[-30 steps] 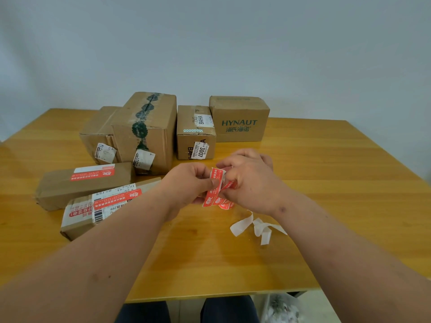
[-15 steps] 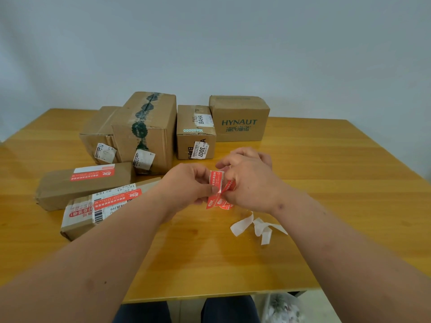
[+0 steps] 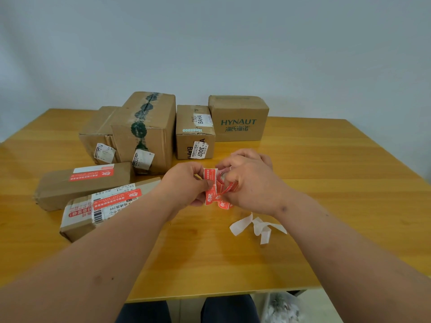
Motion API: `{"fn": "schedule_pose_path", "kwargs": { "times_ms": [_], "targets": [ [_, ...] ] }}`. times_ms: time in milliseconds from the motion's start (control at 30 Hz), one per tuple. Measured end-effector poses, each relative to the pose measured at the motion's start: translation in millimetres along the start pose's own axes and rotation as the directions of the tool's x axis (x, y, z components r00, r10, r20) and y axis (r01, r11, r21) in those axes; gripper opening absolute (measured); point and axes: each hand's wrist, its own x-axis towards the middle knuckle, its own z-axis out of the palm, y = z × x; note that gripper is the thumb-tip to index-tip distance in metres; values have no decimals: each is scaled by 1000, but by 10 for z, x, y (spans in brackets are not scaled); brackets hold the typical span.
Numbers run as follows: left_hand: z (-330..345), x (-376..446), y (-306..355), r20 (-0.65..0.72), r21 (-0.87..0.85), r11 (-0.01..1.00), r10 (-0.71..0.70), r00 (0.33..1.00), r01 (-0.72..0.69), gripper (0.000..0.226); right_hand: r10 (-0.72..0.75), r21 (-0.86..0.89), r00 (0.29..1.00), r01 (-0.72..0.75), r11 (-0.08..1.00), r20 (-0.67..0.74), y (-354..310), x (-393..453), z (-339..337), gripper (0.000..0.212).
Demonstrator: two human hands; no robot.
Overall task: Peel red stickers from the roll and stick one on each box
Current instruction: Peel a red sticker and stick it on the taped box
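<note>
My left hand (image 3: 184,183) pinches a red sticker (image 3: 210,183) that stands upright between both hands. My right hand (image 3: 251,185) grips the sticker roll (image 3: 222,179), mostly hidden under its fingers, with red strip ends (image 3: 224,202) hanging below. Two flat boxes at the left each carry a red sticker: the long brown box (image 3: 58,187) and the labelled box (image 3: 79,222) in front of it. Behind them stand a small box (image 3: 98,129), a tall box with green tape (image 3: 149,127), a BAHA box (image 3: 194,134) and a HYNAUT box (image 3: 238,117), none showing a red sticker.
White backing strips (image 3: 256,227) lie curled on the wooden table (image 3: 326,183) just right of my hands. The table's near edge crosses the bottom of the view, with my knees and a bag of paper scraps (image 3: 282,308) below it.
The red sticker has shifted slightly between my hands, and more of the roll shows at my right fingers. Both hands stay in the same place over the table.
</note>
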Motion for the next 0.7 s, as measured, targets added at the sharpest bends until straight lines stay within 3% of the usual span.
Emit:
{"fn": "schedule_pose_path", "kwargs": {
  "times_ms": [567,700],
  "targets": [
    [-55,128,-18,-206,63,998,23,978,-10,1,7,88,1000,-9,996,23,8,-32,-43,8],
    [-124,118,-4,-222,74,997,28,975,-12,2,44,92,998,-47,995,36,-33,-11,-75,19]
  ]
}}
